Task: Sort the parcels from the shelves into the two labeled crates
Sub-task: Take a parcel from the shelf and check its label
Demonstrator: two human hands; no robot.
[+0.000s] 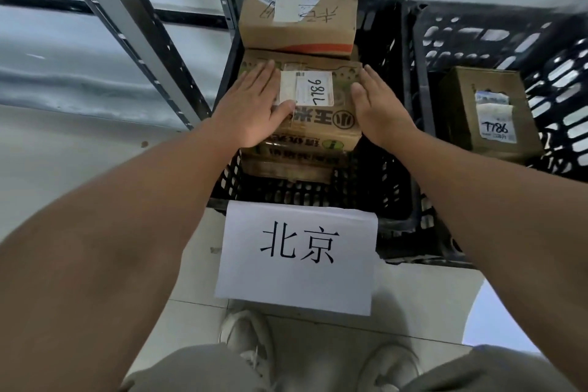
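A cardboard parcel with green print and a white label reading 7786 (318, 89) lies on top of a stack inside the left black crate (385, 169). A paper sign with two Chinese characters (299, 256) hangs on that crate's near rim. My left hand (254, 105) rests flat on the parcel's left part, fingers together. My right hand (378, 108) lies flat along its right edge. Behind it sits a plain brown parcel with torn labels (299, 29). The right black crate (496, 38) holds one brown box labeled T786 (490, 111).
A grey metal shelf frame (133, 32) slants along the left, next to the left crate. White tiled floor lies below, with my two pale shoes (248, 340) close to the crate's front. Both crates stand side by side, touching.
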